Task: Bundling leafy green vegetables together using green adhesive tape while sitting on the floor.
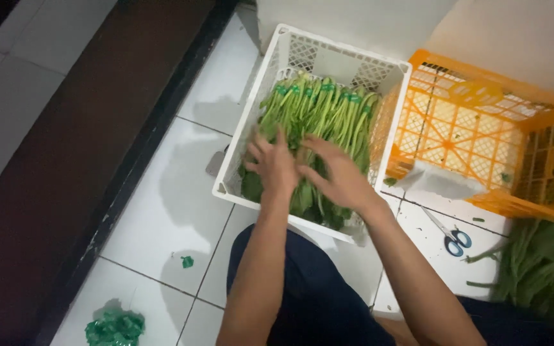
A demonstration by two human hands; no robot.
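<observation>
1. The bundles of leafy greens [315,122] lie inside the white crate [251,96], which stands on the white tiled floor [168,211] against the wall. Their stems point to the far wall and their leaves come toward us. Green bands [328,90] tie the stems near the top.
2. We judge that a good part of the work is done: the white crate already holds a full row of tied bundles. What is left seems to be the loose greens [546,263] that lie in a heap at our right, well apart from the crate.
3. The orange crate [482,141] just beside the white one has nothing in it that we can see.
4. Our left hand [272,163] lies flat on the leaves, palm down, fingers spread and holding nothing.
5. Our right hand [338,176] is just beside it, also over the leaves, fingers stretched and a little apart. It is blurred, so we cannot tell if it presses a bundle.
6. Both forearms reach forward from our lap.
7. Blue-handled scissors [453,238] lie on the floor near the orange crate, and a pile of green bands [115,328] is at the near left.
</observation>
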